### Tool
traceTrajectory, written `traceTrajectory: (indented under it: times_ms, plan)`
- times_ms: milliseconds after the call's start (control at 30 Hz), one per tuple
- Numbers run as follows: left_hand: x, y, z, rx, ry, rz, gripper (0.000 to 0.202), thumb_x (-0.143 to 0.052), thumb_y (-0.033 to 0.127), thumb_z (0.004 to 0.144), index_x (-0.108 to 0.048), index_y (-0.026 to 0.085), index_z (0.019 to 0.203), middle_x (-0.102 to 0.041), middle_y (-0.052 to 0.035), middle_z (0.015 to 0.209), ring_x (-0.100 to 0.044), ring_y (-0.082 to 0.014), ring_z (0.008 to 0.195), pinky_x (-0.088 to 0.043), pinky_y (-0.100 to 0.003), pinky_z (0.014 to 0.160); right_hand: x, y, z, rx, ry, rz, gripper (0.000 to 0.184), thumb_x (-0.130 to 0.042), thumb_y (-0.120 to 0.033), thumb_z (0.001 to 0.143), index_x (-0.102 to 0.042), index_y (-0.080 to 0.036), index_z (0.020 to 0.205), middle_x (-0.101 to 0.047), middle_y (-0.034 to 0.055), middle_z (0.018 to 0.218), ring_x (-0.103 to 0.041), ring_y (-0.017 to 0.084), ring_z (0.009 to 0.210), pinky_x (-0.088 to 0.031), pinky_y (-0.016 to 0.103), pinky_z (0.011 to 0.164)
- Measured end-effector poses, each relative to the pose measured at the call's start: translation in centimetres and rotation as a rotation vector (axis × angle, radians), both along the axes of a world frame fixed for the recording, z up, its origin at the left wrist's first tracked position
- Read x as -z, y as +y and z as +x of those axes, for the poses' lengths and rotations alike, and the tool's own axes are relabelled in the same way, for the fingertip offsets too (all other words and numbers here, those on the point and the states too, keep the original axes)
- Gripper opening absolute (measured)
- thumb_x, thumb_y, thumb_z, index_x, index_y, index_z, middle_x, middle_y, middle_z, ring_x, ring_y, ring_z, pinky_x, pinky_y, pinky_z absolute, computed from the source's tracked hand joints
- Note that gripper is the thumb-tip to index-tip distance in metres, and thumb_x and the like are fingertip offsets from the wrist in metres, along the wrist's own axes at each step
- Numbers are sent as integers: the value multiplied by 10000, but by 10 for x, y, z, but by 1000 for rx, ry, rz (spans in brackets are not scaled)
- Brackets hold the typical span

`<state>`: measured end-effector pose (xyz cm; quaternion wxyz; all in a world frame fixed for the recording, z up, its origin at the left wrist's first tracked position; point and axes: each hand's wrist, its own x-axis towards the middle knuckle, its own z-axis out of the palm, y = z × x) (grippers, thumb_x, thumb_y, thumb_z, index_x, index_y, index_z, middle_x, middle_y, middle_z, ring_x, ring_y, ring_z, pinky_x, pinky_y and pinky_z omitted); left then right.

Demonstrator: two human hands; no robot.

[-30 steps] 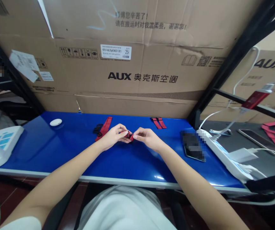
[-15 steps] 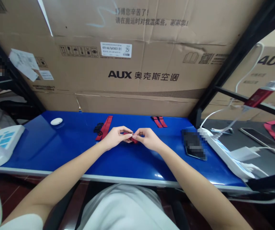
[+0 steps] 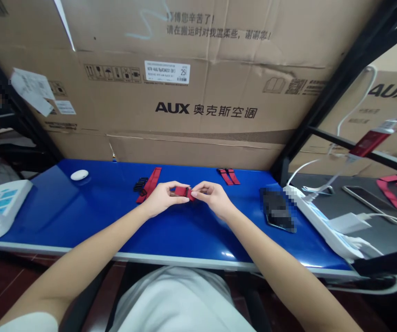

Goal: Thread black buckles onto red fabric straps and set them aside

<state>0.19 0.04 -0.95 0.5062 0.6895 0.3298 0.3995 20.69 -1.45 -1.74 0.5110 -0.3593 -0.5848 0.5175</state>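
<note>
Over the middle of the blue table [image 3: 81, 216], my left hand [image 3: 162, 198] and my right hand [image 3: 210, 198] pinch a small red strap [image 3: 183, 192] between their fingertips. Both hands are closed on it, the left on its left end and the right on its right end. Just behind my left hand, a longer red strap [image 3: 150, 183] lies flat beside a black buckle piece [image 3: 141, 184]. A folded pair of red straps [image 3: 229, 176] rests further back to the right.
A large AUX cardboard box [image 3: 198, 92] walls off the back. On the table lie a white oval object [image 3: 80, 174] at left, a white-blue box [image 3: 1, 203] at the left edge, a dark phone [image 3: 277, 210] and a white power strip [image 3: 323, 223] at right.
My hands have shifted slightly; the fingers have reworked the small red strap, which now shows more between them.
</note>
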Motion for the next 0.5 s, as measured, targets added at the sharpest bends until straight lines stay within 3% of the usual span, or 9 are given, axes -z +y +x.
traceTrajectory:
  times_ms: [233,500]
  plan:
    - [-2,-1,-1,47,77,96,500,-830,328,660,-699,158,1112,-710,-82,1070,-661,-248,1017,-499,-399,957,-8,-3,7,-42,-92,-29,246,-824,-352,628,-707,-161,730,-723,45,721,-644,161,653,-496,307,692]
    - [-7,-8,2,121,148,157,416,-816,346,675,-730,161,1037,-695,-94,1053,-669,-233,958,-528,-345,870,-14,-5,13,-104,-224,-46,197,-806,-310,626,-691,-152,654,-725,57,697,-638,166,648,-484,310,686]
